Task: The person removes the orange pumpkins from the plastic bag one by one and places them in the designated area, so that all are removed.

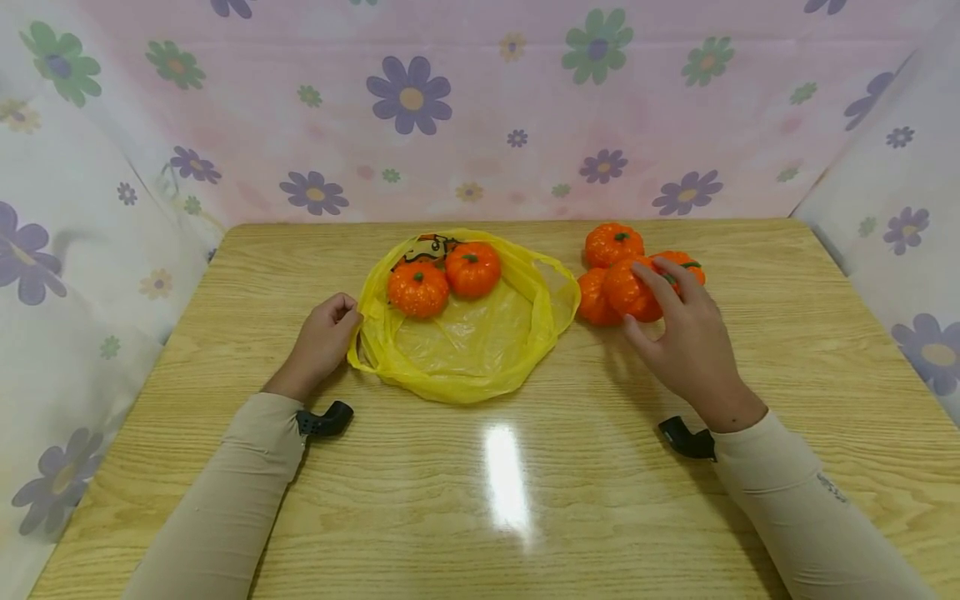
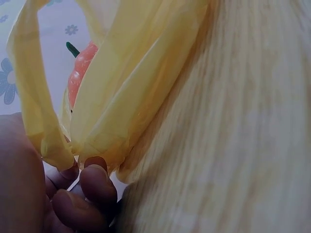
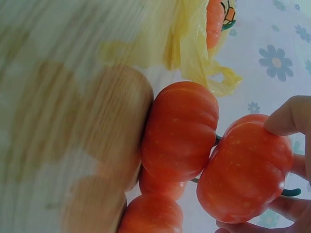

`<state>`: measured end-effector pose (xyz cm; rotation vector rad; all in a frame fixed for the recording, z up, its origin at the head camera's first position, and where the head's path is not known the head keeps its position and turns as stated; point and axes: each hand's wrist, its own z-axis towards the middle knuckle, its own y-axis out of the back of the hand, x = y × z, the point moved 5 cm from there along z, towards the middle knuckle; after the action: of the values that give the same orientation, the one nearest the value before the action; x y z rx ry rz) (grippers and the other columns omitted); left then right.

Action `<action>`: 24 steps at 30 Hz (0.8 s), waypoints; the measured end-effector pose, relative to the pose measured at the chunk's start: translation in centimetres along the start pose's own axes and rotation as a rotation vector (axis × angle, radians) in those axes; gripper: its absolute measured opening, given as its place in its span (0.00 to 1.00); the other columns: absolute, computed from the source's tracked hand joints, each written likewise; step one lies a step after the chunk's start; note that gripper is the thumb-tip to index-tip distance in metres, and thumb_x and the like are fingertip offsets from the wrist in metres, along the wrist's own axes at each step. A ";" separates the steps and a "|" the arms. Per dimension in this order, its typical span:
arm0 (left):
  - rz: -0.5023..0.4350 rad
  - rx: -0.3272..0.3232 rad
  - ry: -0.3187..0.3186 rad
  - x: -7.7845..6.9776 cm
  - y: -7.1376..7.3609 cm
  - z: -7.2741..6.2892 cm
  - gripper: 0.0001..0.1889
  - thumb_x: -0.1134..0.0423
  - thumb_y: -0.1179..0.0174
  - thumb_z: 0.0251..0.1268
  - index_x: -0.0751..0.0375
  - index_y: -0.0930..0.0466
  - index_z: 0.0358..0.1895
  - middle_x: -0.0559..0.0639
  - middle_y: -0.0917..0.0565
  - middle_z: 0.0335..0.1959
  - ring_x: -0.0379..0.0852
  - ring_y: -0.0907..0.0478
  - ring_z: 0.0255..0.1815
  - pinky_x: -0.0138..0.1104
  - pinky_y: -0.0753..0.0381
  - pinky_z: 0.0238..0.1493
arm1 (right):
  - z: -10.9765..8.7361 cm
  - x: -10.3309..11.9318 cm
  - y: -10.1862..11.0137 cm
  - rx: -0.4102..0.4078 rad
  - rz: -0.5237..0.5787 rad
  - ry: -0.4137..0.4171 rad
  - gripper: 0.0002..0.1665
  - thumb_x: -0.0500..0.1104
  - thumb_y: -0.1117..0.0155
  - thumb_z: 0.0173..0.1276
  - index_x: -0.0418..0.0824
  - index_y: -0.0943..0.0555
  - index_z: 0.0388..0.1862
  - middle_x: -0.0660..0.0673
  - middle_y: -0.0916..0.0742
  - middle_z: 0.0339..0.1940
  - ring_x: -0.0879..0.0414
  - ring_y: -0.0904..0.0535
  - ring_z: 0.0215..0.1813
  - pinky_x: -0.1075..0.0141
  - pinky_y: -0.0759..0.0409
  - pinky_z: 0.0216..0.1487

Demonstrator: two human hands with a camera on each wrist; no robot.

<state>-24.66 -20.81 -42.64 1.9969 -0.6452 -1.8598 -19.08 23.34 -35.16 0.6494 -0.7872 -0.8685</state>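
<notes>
A yellow plastic bag (image 1: 480, 387) lies with its mouth spread wide, and two orange toy pumpkins (image 1: 418, 290) sit inside at its far left. My left hand (image 1: 318, 346) pinches the bag's left edge; in the left wrist view the fingertips (image 2: 98, 182) meet at the gathered plastic. To the right of the bag, my right hand (image 1: 686, 342) holds an orange pumpkin (image 3: 245, 167) between thumb and fingers. This pumpkin is raised above the other pumpkins (image 3: 182, 131) on the table; whether it touches the nearest one, I cannot tell.
The loose pumpkins (image 1: 613, 243) are clustered near the table's back right, close to the bag's right handle (image 1: 566, 292). A printed cartoon (image 1: 427, 247) shows at the bag's far side. Flowered cloth (image 1: 480, 167) hangs behind the wooden table (image 1: 420, 492) and at both sides.
</notes>
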 end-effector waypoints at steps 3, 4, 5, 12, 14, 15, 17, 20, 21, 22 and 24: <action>0.007 -0.004 -0.002 0.0 0.0 0.0 0.11 0.58 0.55 0.76 0.62 0.29 0.43 0.52 0.30 0.33 0.43 0.30 0.30 0.29 0.29 0.30 | 0.0 0.0 -0.1 0.006 0.001 -0.010 0.36 0.36 0.31 0.58 0.40 0.26 0.69 0.31 0.26 0.67 0.29 0.25 0.60 0.33 0.29 0.56; 0.007 -0.006 -0.001 0.0 0.0 0.0 0.10 0.58 0.55 0.76 0.61 0.29 0.43 0.52 0.30 0.32 0.43 0.30 0.30 0.29 0.29 0.30 | 0.0 0.0 -0.1 0.009 0.000 -0.013 0.37 0.36 0.31 0.58 0.40 0.27 0.69 0.30 0.26 0.67 0.29 0.26 0.60 0.33 0.29 0.56; 0.009 -0.006 -0.004 0.0 0.0 0.0 0.10 0.58 0.55 0.76 0.62 0.29 0.43 0.52 0.30 0.32 0.43 0.30 0.30 0.29 0.29 0.30 | -0.1 0.0 -0.1 0.011 -0.003 -0.014 0.36 0.36 0.31 0.58 0.39 0.27 0.68 0.30 0.26 0.67 0.29 0.26 0.60 0.33 0.29 0.57; 0.005 -0.006 -0.007 0.1 0.0 0.0 0.11 0.58 0.55 0.76 0.62 0.29 0.43 0.51 0.30 0.33 0.43 0.30 0.30 0.29 0.29 0.30 | -0.1 0.1 -0.2 0.014 -0.014 0.007 0.34 0.36 0.30 0.57 0.38 0.24 0.65 0.30 0.26 0.67 0.29 0.26 0.61 0.34 0.29 0.58; 0.006 -0.006 -0.005 0.1 0.0 0.0 0.11 0.58 0.55 0.76 0.62 0.29 0.43 0.51 0.30 0.33 0.43 0.29 0.30 0.29 0.29 0.30 | -0.1 0.2 -0.2 0.013 -0.013 0.015 0.34 0.37 0.30 0.57 0.38 0.24 0.66 0.30 0.26 0.67 0.29 0.26 0.61 0.35 0.28 0.57; 0.006 -0.005 -0.006 0.1 0.0 0.0 0.11 0.58 0.55 0.76 0.62 0.29 0.43 0.52 0.30 0.33 0.43 0.29 0.31 0.29 0.28 0.30 | -0.1 0.3 -0.2 0.011 -0.013 0.018 0.35 0.37 0.30 0.57 0.38 0.24 0.66 0.30 0.26 0.67 0.29 0.26 0.60 0.35 0.28 0.57; 0.006 -0.004 -0.006 0.1 0.0 0.0 0.11 0.58 0.55 0.76 0.62 0.29 0.43 0.52 0.29 0.34 0.43 0.29 0.31 0.29 0.28 0.31 | -0.2 0.4 -0.1 0.007 -0.015 0.026 0.35 0.37 0.30 0.57 0.38 0.24 0.66 0.30 0.26 0.67 0.29 0.25 0.59 0.35 0.27 0.56; 0.005 -0.002 -0.006 0.1 0.0 0.1 0.11 0.58 0.55 0.76 0.63 0.29 0.43 0.52 0.29 0.34 0.43 0.29 0.31 0.29 0.28 0.31 | -0.2 0.5 -0.2 0.011 -0.026 0.031 0.35 0.38 0.30 0.57 0.38 0.24 0.66 0.30 0.26 0.68 0.28 0.25 0.58 0.34 0.27 0.55; 0.005 -0.002 -0.006 0.1 0.0 0.1 0.11 0.59 0.55 0.76 0.63 0.29 0.43 0.52 0.29 0.33 0.43 0.29 0.30 0.29 0.28 0.31 | -0.2 0.6 -0.2 0.013 -0.030 0.032 0.35 0.38 0.30 0.57 0.38 0.25 0.66 0.30 0.26 0.68 0.28 0.25 0.58 0.34 0.27 0.55; 0.007 -0.002 -0.005 0.1 0.0 0.1 0.11 0.59 0.55 0.76 0.63 0.29 0.43 0.52 0.29 0.33 0.43 0.29 0.30 0.29 0.28 0.30 | -0.2 0.7 -0.2 0.018 -0.035 0.034 0.35 0.38 0.30 0.57 0.38 0.25 0.66 0.30 0.26 0.68 0.28 0.25 0.58 0.34 0.27 0.55; 0.010 -0.003 -0.003 0.1 0.0 0.1 0.11 0.59 0.55 0.76 0.63 0.29 0.43 0.52 0.30 0.33 0.43 0.29 0.30 0.29 0.28 0.30 | -0.3 0.8 -0.3 0.027 -0.046 0.037 0.36 0.38 0.30 0.57 0.39 0.25 0.66 0.30 0.26 0.68 0.28 0.25 0.57 0.34 0.27 0.54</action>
<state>-24.74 -20.81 -42.74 1.9864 -0.6513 -1.8569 -18.64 22.54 -35.23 0.7076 -0.7548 -0.8865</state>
